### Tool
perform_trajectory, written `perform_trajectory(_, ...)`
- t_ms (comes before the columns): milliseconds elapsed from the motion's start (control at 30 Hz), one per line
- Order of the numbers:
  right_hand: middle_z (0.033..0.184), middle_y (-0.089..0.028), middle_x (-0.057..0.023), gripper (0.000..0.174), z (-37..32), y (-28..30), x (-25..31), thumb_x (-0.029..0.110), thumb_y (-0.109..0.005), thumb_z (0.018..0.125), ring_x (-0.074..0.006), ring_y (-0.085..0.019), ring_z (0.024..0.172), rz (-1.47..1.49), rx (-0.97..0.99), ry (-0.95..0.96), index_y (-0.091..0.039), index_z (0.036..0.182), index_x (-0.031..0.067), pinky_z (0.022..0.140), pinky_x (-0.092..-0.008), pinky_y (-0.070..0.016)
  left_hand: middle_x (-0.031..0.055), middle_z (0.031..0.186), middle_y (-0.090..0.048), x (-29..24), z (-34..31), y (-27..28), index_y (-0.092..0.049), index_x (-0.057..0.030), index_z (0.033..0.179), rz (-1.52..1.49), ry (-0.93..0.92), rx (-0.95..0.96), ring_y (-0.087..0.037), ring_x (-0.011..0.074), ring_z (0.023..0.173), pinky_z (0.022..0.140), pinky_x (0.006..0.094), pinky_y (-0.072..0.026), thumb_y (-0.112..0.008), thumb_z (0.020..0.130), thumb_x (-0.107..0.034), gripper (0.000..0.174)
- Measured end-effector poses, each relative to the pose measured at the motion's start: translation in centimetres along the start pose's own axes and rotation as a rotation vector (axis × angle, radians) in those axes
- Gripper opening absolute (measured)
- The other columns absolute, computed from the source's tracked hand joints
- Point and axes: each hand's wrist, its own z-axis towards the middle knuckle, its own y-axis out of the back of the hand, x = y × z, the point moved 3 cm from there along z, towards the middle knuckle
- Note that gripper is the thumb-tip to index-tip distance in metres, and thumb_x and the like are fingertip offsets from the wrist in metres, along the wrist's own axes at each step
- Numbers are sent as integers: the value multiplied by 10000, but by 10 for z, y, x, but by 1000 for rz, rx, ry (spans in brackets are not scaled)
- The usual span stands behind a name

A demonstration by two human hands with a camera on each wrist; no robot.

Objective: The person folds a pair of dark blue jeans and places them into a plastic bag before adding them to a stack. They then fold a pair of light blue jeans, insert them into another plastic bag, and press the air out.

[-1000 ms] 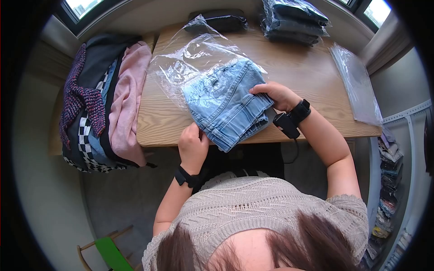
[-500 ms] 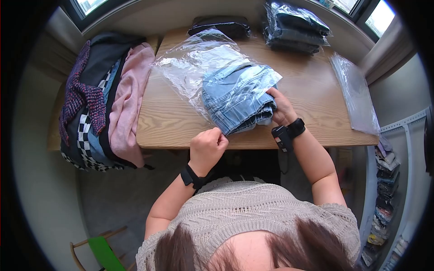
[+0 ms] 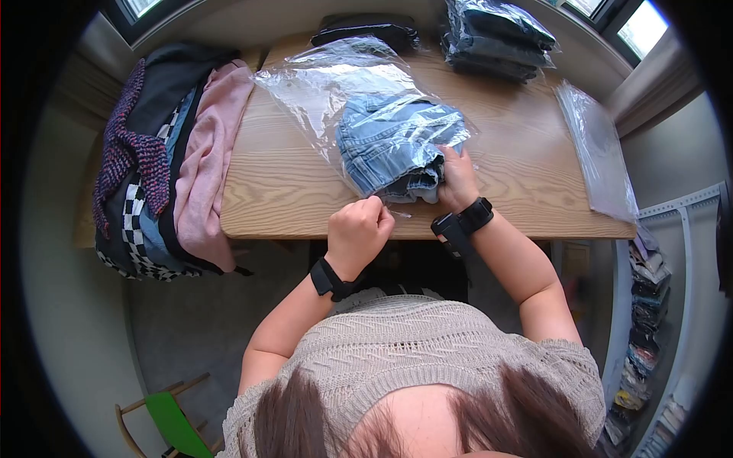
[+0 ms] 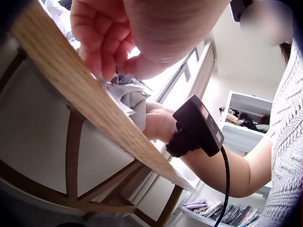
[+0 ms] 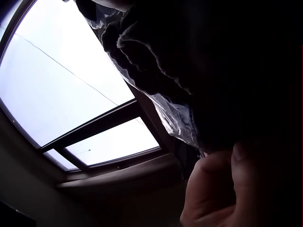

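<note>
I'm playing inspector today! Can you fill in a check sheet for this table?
Surface: light wooden table, woodgrain top.
Job's things: folded light-blue denim jeans mostly inside a clear plastic bag.
Clutter: heap of mixed clothes, stack of bagged dark clothes, flat empty clear bag.
Hands: left hand pinches the bag's edge; right hand grips the jeans.
Cables: black cable from a wrist camera.
Surroundings: windows, stocked shelves, green chair.
</note>
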Motion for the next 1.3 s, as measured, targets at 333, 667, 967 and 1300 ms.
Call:
perform_trajectory(333, 1055, -650, -111, 307, -13, 1, 39, 130, -632, 881, -236, -630, 971, -135, 138, -525, -544, 1149, 9, 918, -421, -498, 117, 614, -533, 5, -5, 17, -501, -44, 663, -34, 138, 65, -545, 306, 576, 532, 410, -441, -650, 748, -90, 177)
perform_trajectory(667, 1040, -629, -153, 253, -2, 12, 14, -15, -557, 878, -278, -650, 922, -185, 115, -421, -520, 1122, -70, 799, -445, -573, 124, 641, -537, 15, -16, 15, -498, -37, 691, -8, 38, 56, -553, 310, 614, 553, 411, -443, -613, 746, -65, 131)
perform_trajectory(967, 1135, -590, -115, 343, -14, -33, -14, 10, -590, 869, -252, -587, 1018, 187, 400, -215, -502, 1199, -29, 942, -394, -488, 134, 615, -517, -11, -20, -1, -515, -7, 682, -395, -9, 195, -530, 287, 549, 515, 362, -430, -634, 745, -41, 139)
perform_trajectory(1300, 1242, -542, -150, 435, 3, -74, -31, 25, -652, 854, -282, -526, 1157, 20, 604, -699, -461, 1244, 21, 1048, -455, -412, 106, 597, -519, 14, -32, 31, -514, -17, 675, -445, 52, 117, -549, 238, 515, 493, 322, -445, -636, 717, 5, 132)
